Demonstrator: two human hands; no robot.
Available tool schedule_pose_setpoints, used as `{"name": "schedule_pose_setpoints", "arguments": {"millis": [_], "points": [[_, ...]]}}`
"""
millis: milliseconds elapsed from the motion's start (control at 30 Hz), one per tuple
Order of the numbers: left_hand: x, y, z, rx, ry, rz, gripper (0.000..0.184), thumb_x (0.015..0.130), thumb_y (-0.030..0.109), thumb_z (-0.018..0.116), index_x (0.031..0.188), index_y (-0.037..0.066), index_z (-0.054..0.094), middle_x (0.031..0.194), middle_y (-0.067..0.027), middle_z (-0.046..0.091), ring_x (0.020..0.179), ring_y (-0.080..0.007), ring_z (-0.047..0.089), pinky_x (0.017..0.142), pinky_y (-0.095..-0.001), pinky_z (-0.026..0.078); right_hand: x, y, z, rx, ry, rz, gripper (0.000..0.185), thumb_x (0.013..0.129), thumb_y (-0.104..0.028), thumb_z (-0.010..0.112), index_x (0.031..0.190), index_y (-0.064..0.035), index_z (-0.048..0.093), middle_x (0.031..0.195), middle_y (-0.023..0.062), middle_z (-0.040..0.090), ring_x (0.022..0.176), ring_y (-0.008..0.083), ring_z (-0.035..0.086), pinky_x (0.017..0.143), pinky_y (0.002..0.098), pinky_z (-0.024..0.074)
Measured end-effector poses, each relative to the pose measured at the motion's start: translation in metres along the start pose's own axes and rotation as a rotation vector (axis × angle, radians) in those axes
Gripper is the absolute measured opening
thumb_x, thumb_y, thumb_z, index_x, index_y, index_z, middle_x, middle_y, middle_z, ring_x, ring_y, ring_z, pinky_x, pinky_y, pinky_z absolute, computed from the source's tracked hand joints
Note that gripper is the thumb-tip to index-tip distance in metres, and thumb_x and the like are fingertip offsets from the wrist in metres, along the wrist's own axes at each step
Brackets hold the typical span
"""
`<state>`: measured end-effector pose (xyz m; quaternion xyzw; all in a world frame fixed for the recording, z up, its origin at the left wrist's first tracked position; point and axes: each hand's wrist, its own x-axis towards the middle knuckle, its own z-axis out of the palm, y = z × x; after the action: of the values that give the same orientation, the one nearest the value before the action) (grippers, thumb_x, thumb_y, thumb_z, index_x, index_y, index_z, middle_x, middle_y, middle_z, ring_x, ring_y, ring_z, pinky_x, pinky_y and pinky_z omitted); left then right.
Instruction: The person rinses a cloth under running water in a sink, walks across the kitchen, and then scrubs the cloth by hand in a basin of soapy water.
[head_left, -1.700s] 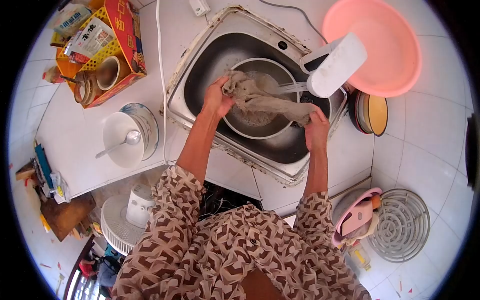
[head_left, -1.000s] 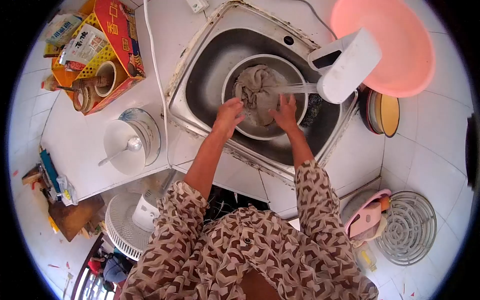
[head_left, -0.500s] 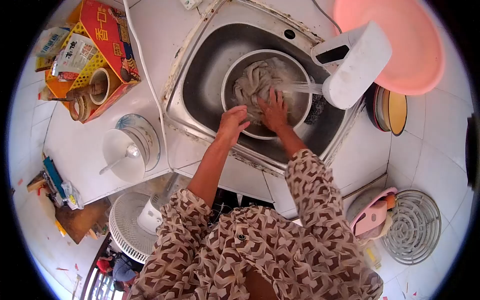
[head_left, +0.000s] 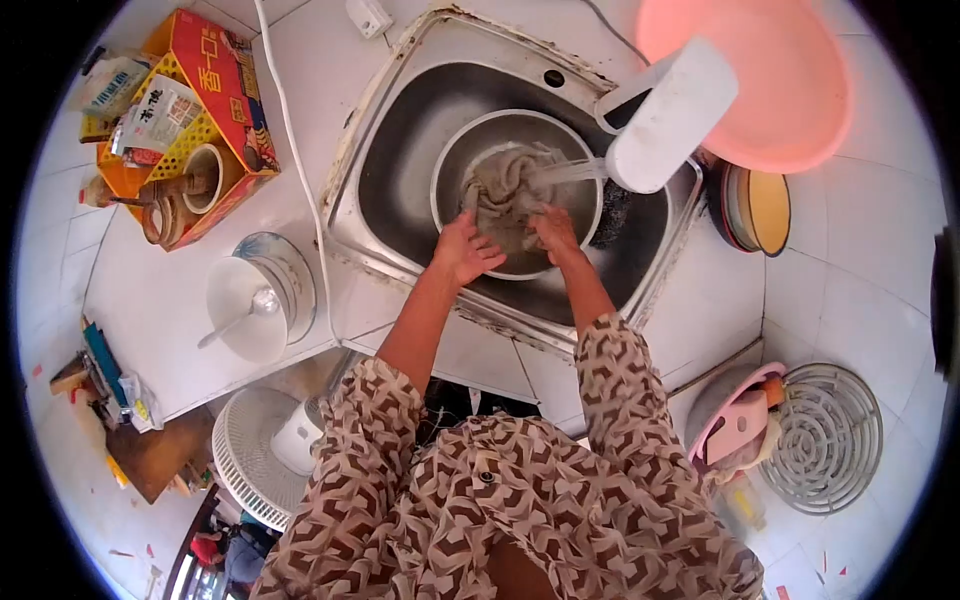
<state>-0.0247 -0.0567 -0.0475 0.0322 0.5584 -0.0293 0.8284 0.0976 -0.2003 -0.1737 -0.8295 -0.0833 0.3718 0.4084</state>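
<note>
A wet greyish-beige cloth (head_left: pixel 505 185) lies bunched in water inside a round metal basin (head_left: pixel 440 170), which stands in the steel sink (head_left: pixel 400 140). Water runs onto the cloth from a white faucet (head_left: pixel 665 125). At the basin's front left rim is my left hand (head_left: pixel 467 250), its fingers stretched out and its thumb side close to the cloth's edge. My right hand (head_left: pixel 556 235) reaches into the basin at the front right, fingers curled at the cloth's edge; the fingertips are partly hidden by water and cloth.
A pink basin (head_left: pixel 750 90) stands behind the faucet, beside stacked bowls (head_left: pixel 768 212). To the left are a red box of packets (head_left: pixel 215 80), white bowls with a spoon (head_left: pixel 240 330) and a white cable (head_left: pixel 300 150). A fan (head_left: pixel 255 455) stands below the counter.
The cloth has been drawn together and twisted. My right hand has gone from lying spread on it to curled at its edge. My left hand has turned, fingers now pointing right.
</note>
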Motion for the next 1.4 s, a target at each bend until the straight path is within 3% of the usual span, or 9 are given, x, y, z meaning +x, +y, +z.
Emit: {"name": "schedule_pose_setpoints", "arguments": {"millis": [67,300,500,533,567,667,933,1133,1400], "points": [[0.004,0.0,0.012,-0.06,0.034,-0.069,0.075,0.09,0.046,0.044,0.143,0.006,0.009,0.146,-0.0202,0.01,0.132,-0.041,0.017,0.105,-0.0539,0.021,-0.055,-0.108,-0.035,0.239,-0.165,0.242,0.052,0.07,-0.01,0.057,0.121,0.0016,0.051,0.103,0.0199,0.059,0.094,0.028,0.055,0.082,0.0355,0.0427],[0.015,-0.005,0.027,-0.009,-0.43,0.124,0.064,0.089,0.056,0.035,0.132,0.009,0.034,0.13,-0.0164,0.04,0.118,-0.0347,0.04,0.097,-0.0521,0.035,-0.167,-0.189,-0.082,0.359,-0.305,-0.24,0.029,0.072,-0.012,0.063,0.097,0.0018,0.059,0.095,0.0068,0.048,0.083,0.0177,0.052,0.072,0.029,0.0423],[-0.008,-0.034,0.035,-0.006,-0.697,0.37,0.035,0.089,0.036,0.048,0.111,0.009,0.051,0.103,-0.008,0.055,0.091,-0.0221,0.056,0.078,-0.0352,0.049,-0.167,-0.185,-0.019,-0.105,0.281,-0.636,0.031,0.078,-0.03,0.068,0.07,-0.0029,0.057,0.108,0.0203,0.045,0.1,0.0376,0.045,0.084,0.0561,0.0343],[-0.012,-0.037,0.038,-0.122,-0.826,0.373,0.035,0.089,0.034,0.048,0.113,0.008,0.052,0.105,-0.0087,0.057,0.093,-0.0224,0.057,0.079,-0.0355,0.049,-0.137,-0.16,-0.014,-0.174,0.399,-0.58,0.025,0.076,-0.024,0.067,0.082,-0.0018,0.057,0.105,0.0179,0.048,0.102,0.0342,0.045,0.086,0.0472,0.0363],[0.022,-0.036,0.035,-0.215,-0.423,0.248,0.035,0.092,0.03,0.043,0.12,0.009,0.048,0.113,-0.0083,0.054,0.101,-0.0219,0.053,0.084,-0.0382,0.046,-0.106,-0.14,-0.011,-0.238,0.506,-0.526,0.026,0.075,-0.018,0.065,0.093,-0.0006,0.058,0.103,0.0155,0.051,0.103,0.0308,0.046,0.088,0.0382,0.0381],[-0.002,-0.049,0.046,-0.065,-0.287,0.263,0.036,0.092,0.03,0.041,0.122,0.01,0.047,0.119,-0.007,0.052,0.106,-0.0222,0.051,0.088,-0.0409,0.044,-0.072,-0.138,-0.029,-0.038,0.42,-0.286,0.028,0.076,-0.015,0.062,0.1,-0.0022,0.056,0.112,0.0209,0.049,0.106,0.0361,0.044,0.09,0.0439,0.035],[-0.018,-0.018,0.054,-0.081,-0.479,0.024,0.051,0.091,0.051,0.032,0.119,0.012,0.049,0.11,-0.0087,0.056,0.097,-0.0252,0.056,0.082,-0.0412,0.048,-0.137,-0.161,-0.017,-0.304,0.291,-0.65,0.056,0.079,-0.029,0.061,0.131,-0.0155,0.044,0.137,0.0225,0.031,0.127,0.0384,0.03,0.101,0.0561,0.0207],[-0.015,-0.012,0.063,0.185,-0.356,0.085,0.054,0.089,0.057,0.032,0.11,0.012,0.054,0.099,-0.008,0.059,0.091,-0.0231,0.057,0.076,-0.0404,0.049,-0.126,-0.18,-0.051,-0.664,0.152,-0.826,0.052,0.076,-0.038,0.064,0.124,-0.0236,0.052,0.138,0.0157,0.032,0.127,0.0355,0.031,0.102,0.054,0.0225],[-0.008,-0.017,0.076,0.431,-0.306,0.287,0.035,0.094,0.035,0.033,0.105,0.009,0.054,0.098,-0.0072,0.059,0.083,-0.0203,0.058,0.066,-0.0388,0.05,-0.098,-0.178,-0.043,-0.247,0.23,-0.912,0.025,0.082,-0.02,0.057,0.104,-0.0073,0.06,0.105,0.0142,0.055,0.102,0.0326,0.049,0.089,0.041,0.0371]]}}
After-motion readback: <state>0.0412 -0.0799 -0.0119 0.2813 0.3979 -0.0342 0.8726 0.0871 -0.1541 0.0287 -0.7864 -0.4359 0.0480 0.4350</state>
